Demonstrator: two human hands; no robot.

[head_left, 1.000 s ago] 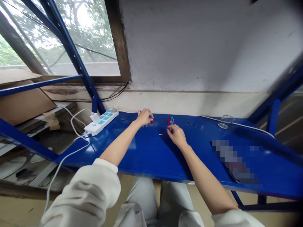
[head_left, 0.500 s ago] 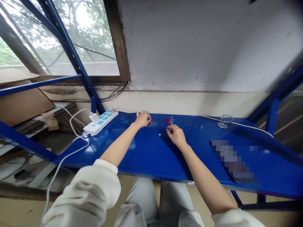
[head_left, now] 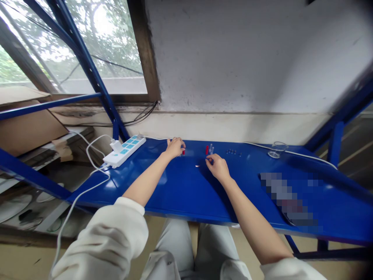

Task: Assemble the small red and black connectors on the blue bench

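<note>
My left hand (head_left: 175, 147) is curled down over a small cluster at the back of the blue table (head_left: 175, 186). A small red tube (head_left: 183, 152) shows just below its fingertips, beside clear pieces partly covered by the hand. Whatever those fingers grip is hidden. To the right, my right hand (head_left: 218, 167) has thumb and index finger pinched together; anything between them is too small to name. Just behind it stand another red tube (head_left: 207, 149) and clear tubes (head_left: 211, 149). A tiny pale scrap (head_left: 197, 166) lies left of the right hand.
Several small clear pieces (head_left: 231, 151) lie right of the tubes. Farther right is a clear glass cup (head_left: 274, 154) by a white cable. A blurred-out flat object (head_left: 287, 200) lies at right front. A white power strip (head_left: 124, 151) sits at the left edge. Behind rises a wall.
Both hands stay almost in place, with only a very slight shift. The tubes and small pieces look unmoved.
</note>
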